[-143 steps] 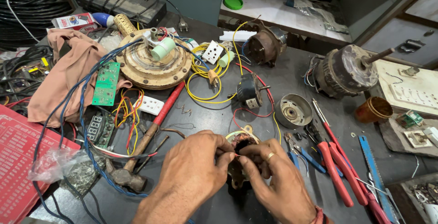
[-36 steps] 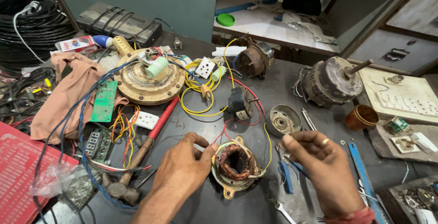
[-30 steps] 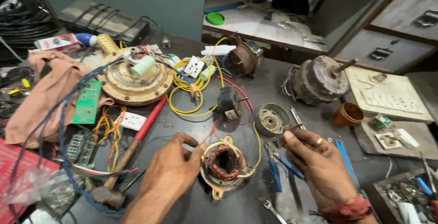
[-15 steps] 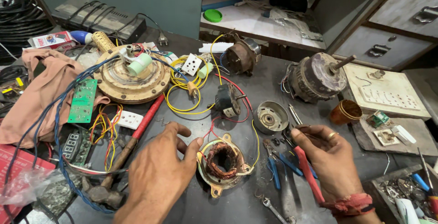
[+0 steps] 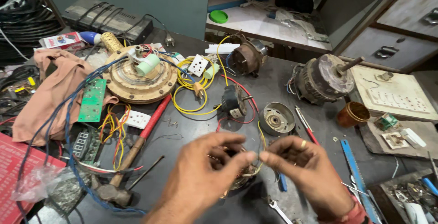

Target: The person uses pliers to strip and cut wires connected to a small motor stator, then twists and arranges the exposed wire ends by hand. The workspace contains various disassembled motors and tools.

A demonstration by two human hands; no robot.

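Observation:
A small motor stator (image 5: 241,181) with copper windings lies on the dark bench, mostly hidden under my hands. My left hand (image 5: 204,177) curls over its left side, thumb stretched to the right. My right hand (image 5: 303,171), with a ring on one finger, comes in from the right; its fingertips meet my left thumb over the stator. A thin yellow wire (image 5: 262,138) runs down from the bench into that pinch. A blue tool handle (image 5: 282,183) shows under my right hand.
A red-handled hammer (image 5: 142,138) lies to the left, near a green circuit board (image 5: 92,100) and a round fan motor (image 5: 139,75). A metal end cap (image 5: 276,118), a red screwdriver (image 5: 306,127), a grey motor (image 5: 321,80), a brown cup (image 5: 353,113) and a blue blade (image 5: 358,174) lie behind and right.
My right hand held red-handled pliers half a second ago; they are no longer in it. Both hands have come together over the stator, which now lies mostly covered.

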